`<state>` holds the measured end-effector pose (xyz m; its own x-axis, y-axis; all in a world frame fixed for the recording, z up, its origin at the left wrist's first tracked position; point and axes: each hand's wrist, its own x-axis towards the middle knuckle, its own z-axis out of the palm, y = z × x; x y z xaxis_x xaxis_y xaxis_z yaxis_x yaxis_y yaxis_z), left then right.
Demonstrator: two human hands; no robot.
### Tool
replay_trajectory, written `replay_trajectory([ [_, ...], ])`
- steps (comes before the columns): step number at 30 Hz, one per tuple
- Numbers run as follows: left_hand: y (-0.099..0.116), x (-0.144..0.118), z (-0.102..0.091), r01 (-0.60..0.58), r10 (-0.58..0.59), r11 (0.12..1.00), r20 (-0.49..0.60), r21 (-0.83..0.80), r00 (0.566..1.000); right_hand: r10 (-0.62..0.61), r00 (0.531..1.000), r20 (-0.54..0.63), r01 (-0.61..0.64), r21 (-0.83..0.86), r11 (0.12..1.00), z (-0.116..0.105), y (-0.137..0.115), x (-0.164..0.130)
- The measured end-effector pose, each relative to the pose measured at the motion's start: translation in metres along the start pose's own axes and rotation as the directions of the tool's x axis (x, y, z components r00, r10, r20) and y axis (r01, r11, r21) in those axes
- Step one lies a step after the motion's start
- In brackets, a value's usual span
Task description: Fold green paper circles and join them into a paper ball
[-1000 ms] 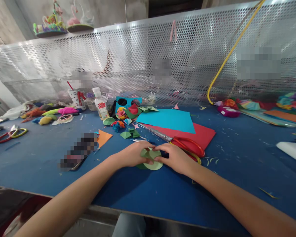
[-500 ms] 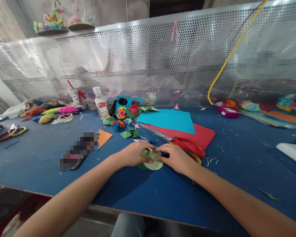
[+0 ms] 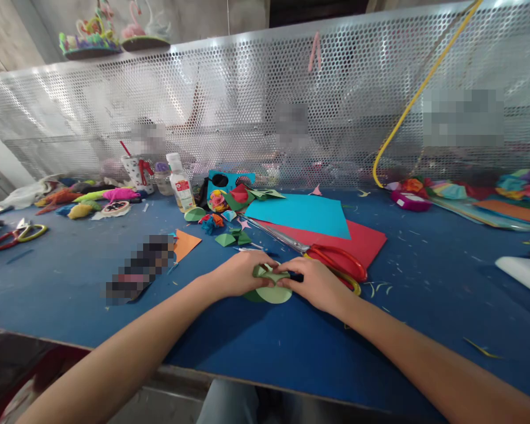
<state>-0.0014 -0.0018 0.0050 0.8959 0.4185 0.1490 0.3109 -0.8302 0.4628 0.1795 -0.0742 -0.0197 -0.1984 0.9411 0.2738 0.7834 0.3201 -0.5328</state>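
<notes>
Green paper between both hands' fingers

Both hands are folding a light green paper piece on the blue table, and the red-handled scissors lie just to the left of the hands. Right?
Not quite. In the head view the scissors lie right of the hands, by the right hand. The rest holds: both it and the left hand work the green paper on the table.

Both bare forearms reach in from the bottom corners and converge at centre. Left hand lies palm down, knuckles up, fingers curled inward toward the right. Right hand mirrors it, palm down, fingers bent toward the left. Fingertips of the two hands nearly meet, pinched close together. Wrists straight, low over the surface.
</notes>
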Motion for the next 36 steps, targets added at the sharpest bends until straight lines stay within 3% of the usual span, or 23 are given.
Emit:
replay_trajectory([
  [17, 0.007, -0.001, -0.002, 0.003, -0.003, 1.0, -0.062, 0.0, 0.998, -0.02, 1.0, -0.001, 0.02, 0.047, 0.999, -0.002, -0.006, 0.001],
  [36, 0.01, -0.005, -0.01, 0.064, -0.065, 0.998, 0.085, 0.023, 0.994, -0.036, 0.999, 0.033, 0.035, 0.031, 0.999, 0.003, 0.004, 0.001],
])
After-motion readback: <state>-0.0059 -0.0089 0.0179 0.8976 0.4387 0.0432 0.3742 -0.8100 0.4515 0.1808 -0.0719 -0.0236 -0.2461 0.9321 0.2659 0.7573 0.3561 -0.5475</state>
